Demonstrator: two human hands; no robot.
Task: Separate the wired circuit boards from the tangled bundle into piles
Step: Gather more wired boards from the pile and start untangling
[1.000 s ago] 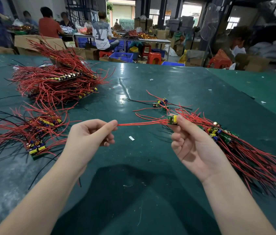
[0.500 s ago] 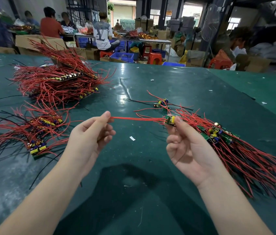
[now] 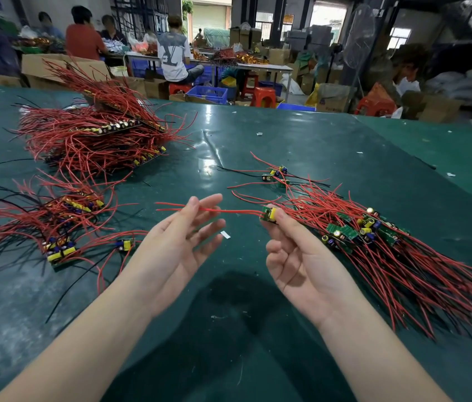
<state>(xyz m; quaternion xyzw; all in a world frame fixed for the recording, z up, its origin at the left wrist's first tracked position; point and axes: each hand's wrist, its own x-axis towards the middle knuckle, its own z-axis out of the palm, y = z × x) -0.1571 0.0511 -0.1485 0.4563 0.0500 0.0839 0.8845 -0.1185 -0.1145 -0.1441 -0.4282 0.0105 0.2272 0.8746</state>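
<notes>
My right hand [image 3: 295,256] pinches one small circuit board [image 3: 269,213] at the near edge of the tangled bundle [image 3: 379,242] on the green counter [image 3: 258,146]. My left hand [image 3: 182,239] is spread open, its red wires [image 3: 237,210] lying across the fingers. I should draw the board out slowly leftward, letting the wires slide free, then lay it with the sorted pile [image 3: 60,224]. Where its wires cross others is hard to make out.

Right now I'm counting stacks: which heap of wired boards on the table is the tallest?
The far left heap, near the cardboard box. Its boards are stacked in layers with wires sticking up; the near left pile and right bundle lie flat.
</notes>
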